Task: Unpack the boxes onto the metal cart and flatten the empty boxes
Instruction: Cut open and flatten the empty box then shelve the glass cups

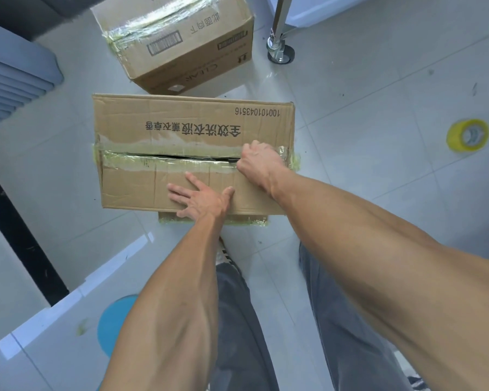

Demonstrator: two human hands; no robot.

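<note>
The fingers of the right hand [256, 162] are curled into a fist at the right end of the taped seam; something dark pokes out beside the knuckles into the slit, but what they grip cannot be told. The fingers of the left hand [202, 197] lie straight and spread, pressing flat on the near flap of the same box.

That near box [192, 153] stands on the tiled floor [378, 193] just in front of the person's legs. It is brown corrugated cardboard, creased and scuffed, with black printed characters and a long number on its far flap, both upside down from this view. Yellowish clear tape [153, 153] runs along the centre seam and wraps down both ends. The seam is split open along most of its length, from near the left end up to the right hand, showing a dark gap; what is inside cannot be seen.

Two boxes are in view. The second box [175, 43] sits beyond the first, turned at an angle, its top seam fully covered with shiny tape and its panels printed with barcodes.

One roll of yellow tape [467, 134] lies on the floor well to the right. One caster wheel [280, 52] with a metal leg stands near the second box's right side. A blue round object [113, 324] lies by the left forearm.
</note>
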